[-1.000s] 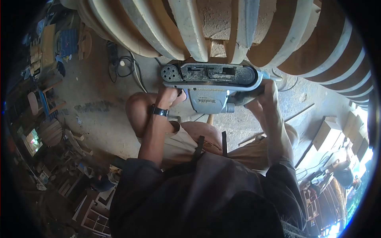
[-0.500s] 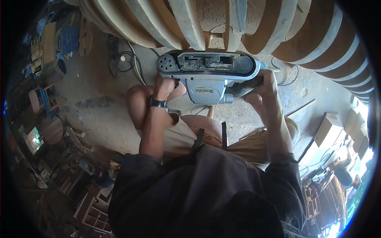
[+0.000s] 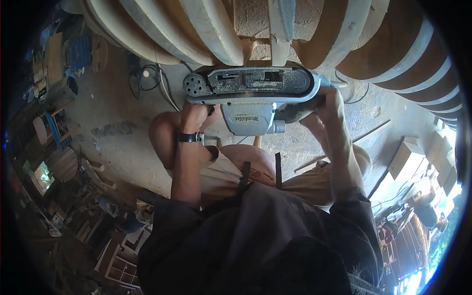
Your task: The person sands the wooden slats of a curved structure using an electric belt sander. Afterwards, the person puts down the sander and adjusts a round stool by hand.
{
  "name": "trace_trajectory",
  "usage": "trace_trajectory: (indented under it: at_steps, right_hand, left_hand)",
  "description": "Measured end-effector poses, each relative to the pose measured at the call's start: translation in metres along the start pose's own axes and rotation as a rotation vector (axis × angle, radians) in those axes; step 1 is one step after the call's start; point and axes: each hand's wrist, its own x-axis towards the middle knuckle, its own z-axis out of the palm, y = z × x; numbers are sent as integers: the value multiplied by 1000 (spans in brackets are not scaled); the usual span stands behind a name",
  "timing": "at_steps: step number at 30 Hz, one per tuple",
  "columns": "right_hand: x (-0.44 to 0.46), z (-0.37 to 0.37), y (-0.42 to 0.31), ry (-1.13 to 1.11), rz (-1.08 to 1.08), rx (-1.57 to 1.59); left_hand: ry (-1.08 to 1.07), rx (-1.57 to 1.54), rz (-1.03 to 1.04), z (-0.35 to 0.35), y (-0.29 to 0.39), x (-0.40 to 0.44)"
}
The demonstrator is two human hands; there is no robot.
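A grey Makita belt sander (image 3: pixel 248 118) lies on its side in front of me, its belt edge against the lower ends of curved wooden ribs (image 3: pixel 211 32). My left hand (image 3: pixel 195 115), with a dark band at the wrist, is closed round the sander's left end, below the round vented cover. At the other end my right hand (image 3: pixel 330 105) is wrapped round the dark rear handle. Parts of the fingers of both hands are hidden behind the tool. Pale dust coats the sander's side.
Black cables (image 3: pixel 160 81) lie on the dusty concrete floor (image 3: pixel 115 157) at the left. A thin wooden stick (image 3: pixel 371 131) and a pale wooden block (image 3: pixel 407 158) are at the right. Shelving (image 3: pixel 123 265) stands at the lower left. Another person (image 3: pixel 427 214) is at the far right.
The sander and both hands first moved up toward the ribs, then the sander shifted left along them with my left hand. Both hands have kept their hold.
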Motion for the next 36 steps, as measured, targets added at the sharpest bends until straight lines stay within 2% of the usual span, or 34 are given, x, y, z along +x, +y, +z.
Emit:
trace_trajectory:
  at_steps: [1,5,7,11,13,14,18,20,21,23,25,26,27,28,31,33,34,36]
  right_hand:
    - [1,-5,13,-47,-404,-310]
    - [11,-16,31,-123,-469,-398]
    - [15,-15,29,-118,-559,-460]
    - [19,-11,35,-105,-527,-416]
    - [21,-13,44,-106,-536,-437]
    - [22,-12,43,-128,-499,-404]
    - [15,-15,38,-147,-400,-289]
    - [8,-16,29,-148,-385,-275]
    - [4,-14,18,-109,-438,-318]
    - [-5,-8,-17,-74,-483,-360]
    - [-6,-4,-57,-115,520,554]
    - [-10,-15,-31,-217,166,81]
    - [-12,-14,-26,-149,-181,-406]
    - [-18,-15,-26,-29,-132,-312]
    - [-18,-9,-25,152,-115,-225]
    - [-12,-11,-36,-71,-402,-628]
    - [-10,-10,-34,-112,-293,-731]
    - [-4,-5,-21,-234,-157,-561]
  left_hand:
    - [22,60,-35,0,-9,5]
    - [-6,161,-105,0,-40,21]
    - [-59,365,137,-2,-56,31]
    - [-49,463,106,9,-42,35]
    - [16,384,-20,13,-46,39]
    - [2,468,-8,13,-43,40]
    - [6,487,40,5,-37,33]
    - [-78,535,267,-3,-19,21]
    - [-83,535,265,-4,-8,12]
    - [-47,114,85,-7,15,-6]
    - [-39,22,5,-12,34,-18]
    - [-32,-69,-71,-13,39,-23]
    - [-23,-72,-75,-14,43,-26]
    - [-30,-97,-30,-13,45,-29]
    - [-57,-31,27,-18,40,-27]
    - [34,-103,144,-9,24,-17]
    - [31,-104,141,-10,14,-13]
    - [-47,-1,73,-14,4,-4]
